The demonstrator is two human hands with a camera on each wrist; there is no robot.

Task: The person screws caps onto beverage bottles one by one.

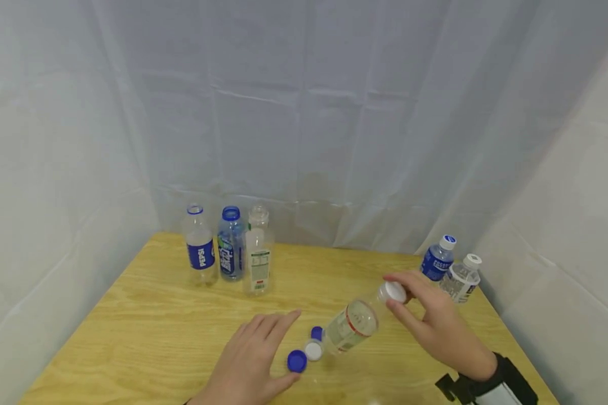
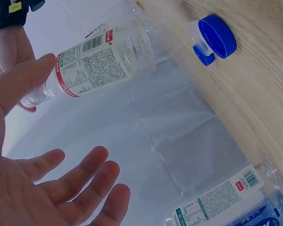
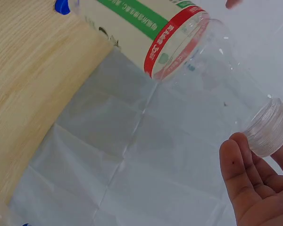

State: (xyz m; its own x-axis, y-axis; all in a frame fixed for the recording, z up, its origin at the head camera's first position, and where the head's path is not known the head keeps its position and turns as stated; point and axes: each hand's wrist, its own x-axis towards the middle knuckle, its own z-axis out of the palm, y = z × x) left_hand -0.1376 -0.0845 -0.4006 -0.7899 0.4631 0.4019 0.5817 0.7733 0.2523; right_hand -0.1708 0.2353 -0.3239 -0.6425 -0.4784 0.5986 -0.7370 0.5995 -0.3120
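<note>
My right hand (image 1: 441, 323) pinches a clear plastic bottle (image 1: 352, 325) at its white cap (image 1: 395, 292). The bottle leans over, its base down toward the left, and its label has a red band. In the right wrist view, fingertips (image 3: 233, 155) rest around the capped neck. My left hand (image 1: 250, 357) is spread with nothing in it, left of the bottle's base. Between that hand and the bottle lie loose caps: a blue cap (image 1: 296, 361), a white cap (image 1: 313, 351) and another blue cap (image 1: 317, 333).
At the back left of the wooden table (image 1: 147, 320) stand uncapped bottles: a Pepsi bottle (image 1: 201, 256), a blue bottle (image 1: 230, 253), a labelled clear bottle (image 1: 259, 270) and one behind it. Two capped bottles, one blue-labelled (image 1: 437, 261) and one clear (image 1: 461, 279), stand at the right edge.
</note>
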